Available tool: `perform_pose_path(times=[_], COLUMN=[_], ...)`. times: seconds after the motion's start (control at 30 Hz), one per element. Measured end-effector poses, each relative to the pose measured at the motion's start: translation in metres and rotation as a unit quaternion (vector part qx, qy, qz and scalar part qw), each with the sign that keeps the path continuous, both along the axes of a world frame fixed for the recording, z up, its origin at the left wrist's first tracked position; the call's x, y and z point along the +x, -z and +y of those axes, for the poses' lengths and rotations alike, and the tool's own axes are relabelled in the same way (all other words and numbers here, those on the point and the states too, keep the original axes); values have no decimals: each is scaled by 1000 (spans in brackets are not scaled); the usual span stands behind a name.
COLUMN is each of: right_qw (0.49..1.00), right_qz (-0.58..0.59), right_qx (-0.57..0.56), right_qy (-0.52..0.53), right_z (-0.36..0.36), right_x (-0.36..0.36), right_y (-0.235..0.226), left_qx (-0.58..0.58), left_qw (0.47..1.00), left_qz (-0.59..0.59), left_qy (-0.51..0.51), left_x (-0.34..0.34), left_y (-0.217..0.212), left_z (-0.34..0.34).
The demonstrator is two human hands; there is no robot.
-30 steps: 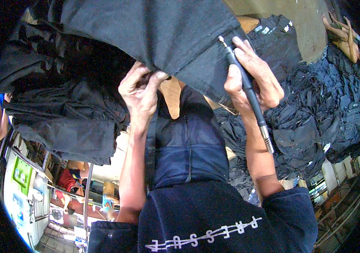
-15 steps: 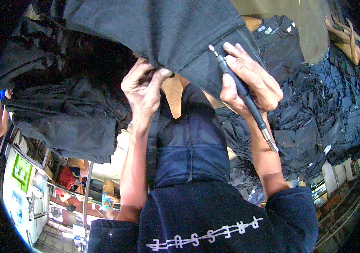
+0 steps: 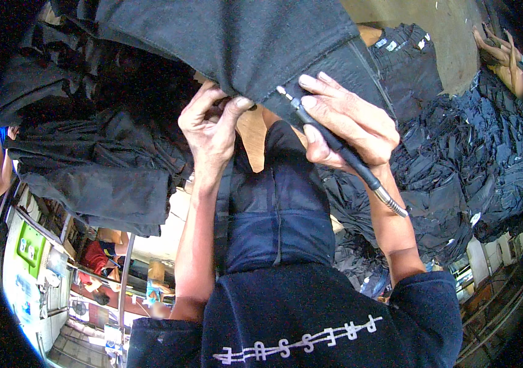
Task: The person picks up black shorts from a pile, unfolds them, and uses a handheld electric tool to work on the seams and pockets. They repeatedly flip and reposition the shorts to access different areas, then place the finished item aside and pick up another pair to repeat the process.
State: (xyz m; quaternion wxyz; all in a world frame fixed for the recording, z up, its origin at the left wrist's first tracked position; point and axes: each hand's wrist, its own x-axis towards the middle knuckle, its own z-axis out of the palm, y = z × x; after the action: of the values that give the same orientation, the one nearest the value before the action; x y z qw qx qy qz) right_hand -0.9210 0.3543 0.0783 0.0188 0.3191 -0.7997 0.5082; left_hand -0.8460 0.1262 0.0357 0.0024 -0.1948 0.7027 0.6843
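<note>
- The left hand [image 3: 212, 126] has its fingers curled and pinches the lower edge of a dark grey denim garment [image 3: 231, 43], which spreads across the top of the view.
- The right hand [image 3: 347, 126] is closed around a slim black pen-shaped tool [image 3: 335, 144]; its metal tip touches the hem of the garment just beside the left thumb.
- A silver flexible shaft [image 3: 390, 201] leaves the rear end of the tool, beside the right wrist.
- A heap of black folded garments [image 3: 90, 159] lies to the left.
- A large pile of dark jeans [image 3: 476, 159] lies to the right.
- Another person's bare arm [image 3: 500, 55] shows at the far upper right, well apart from both hands.
</note>
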Motion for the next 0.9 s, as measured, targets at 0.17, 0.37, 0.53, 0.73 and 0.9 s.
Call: perform_pose_path(times=[0.17,0.37,0.53,0.73,0.9], right_qw=[998,992,987,971,844], right_qz=[22,45,50,18,-185], right_qx=[1,3,13,20,-195], right_qy=[67,120,153,237,465], right_z=[0,-2,4,4,13], right_x=[1,-3,0,3,-9], right_y=[2,1,8,-9,-32], left_qx=[28,20,26,-31,21], left_qw=[999,1000,1000,999,994], left_qz=[12,15,9,-17,-96], left_qy=[-14,-5,-10,28,55], left_x=[0,-2,1,2,6], left_y=[1,0,1,-9,-53], left_z=[1,1,0,-6,-46])
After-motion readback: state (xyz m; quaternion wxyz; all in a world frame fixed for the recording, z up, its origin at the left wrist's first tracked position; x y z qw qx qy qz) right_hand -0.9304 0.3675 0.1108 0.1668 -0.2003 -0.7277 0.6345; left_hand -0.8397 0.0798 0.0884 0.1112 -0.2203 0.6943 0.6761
